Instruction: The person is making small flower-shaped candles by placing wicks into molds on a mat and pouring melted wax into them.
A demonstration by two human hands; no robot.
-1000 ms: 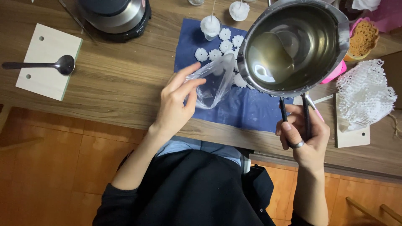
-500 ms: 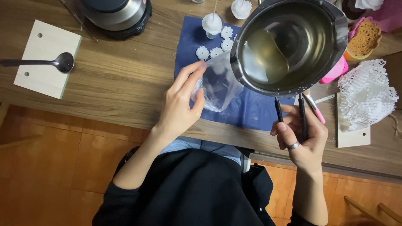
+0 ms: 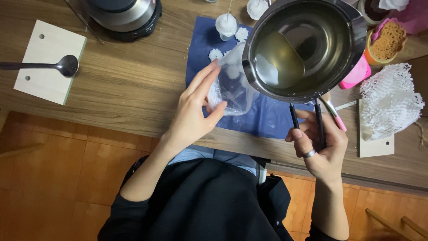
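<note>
Your left hand (image 3: 192, 117): fingers curled around a clear glass cup (image 3: 232, 87), steadying it on the dark blue mat (image 3: 267, 120) near the table's front edge.

Your right hand (image 3: 323, 149): closed on the two thin black handle rods (image 3: 307, 122) of a steel pouring pot (image 3: 305, 47), ring on one finger. You hold the pot raised and tilted, its rim just over the cup's mouth; pale liquid pools on the lower side inside.

Mat: small white flower-shaped pieces (image 3: 216, 54) beside the cup; white filled moulds (image 3: 226, 24) at the far edge.

Table (image 3: 125, 80), left: pale wooden board (image 3: 49, 60) bearing a metal spoon (image 3: 64, 66); a round steel appliance (image 3: 122, 15) beyond it.

Table, right: white mesh wrap (image 3: 390, 100) on a second board; pink container (image 3: 356, 73); orange cup holding a brown honeycomb piece (image 3: 388, 40); pink-handled tool (image 3: 335, 117) just beside your right hand.
</note>
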